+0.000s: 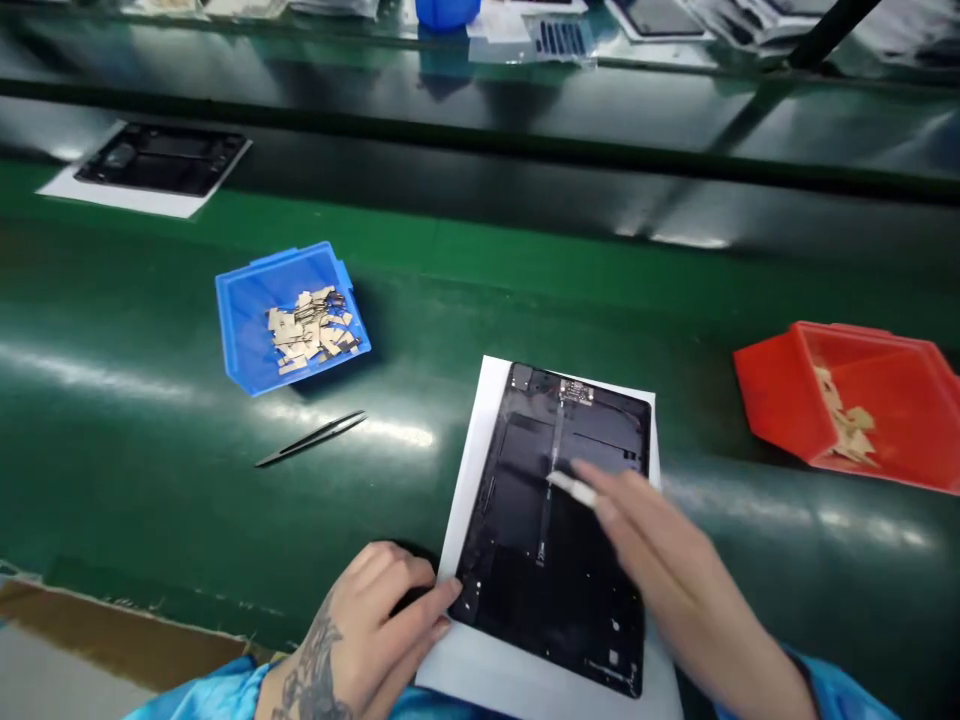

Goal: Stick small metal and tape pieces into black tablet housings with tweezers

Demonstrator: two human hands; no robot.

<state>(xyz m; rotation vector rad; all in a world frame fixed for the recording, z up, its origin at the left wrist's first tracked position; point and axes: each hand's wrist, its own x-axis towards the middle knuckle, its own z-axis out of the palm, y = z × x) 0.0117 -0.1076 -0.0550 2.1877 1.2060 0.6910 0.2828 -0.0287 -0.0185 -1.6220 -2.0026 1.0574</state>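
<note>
A black tablet housing (592, 540) with its inside facing up lies on a white sheet (480, 650). A thin strip cable (556, 440) runs lengthwise inside it, from a small circuit board (576, 391) at the far end. My left hand (375, 610) is closed at the housing's near left corner, finger and thumb on its edge. My right hand (667, 560), slightly blurred, pinches a short white flat-tipped tool (574, 489). The tool's tip is over the strip cable; whether it touches I cannot tell. Black tweezers (311, 438) lie left of the housing.
A blue bin (247, 320) at the left holds small beige pieces. At the right is a red bin (772, 390) with beige scraps. Another black housing (161, 158) lies on white paper at the far left. A raised shelf (300, 80) spans the back, with bags and parts.
</note>
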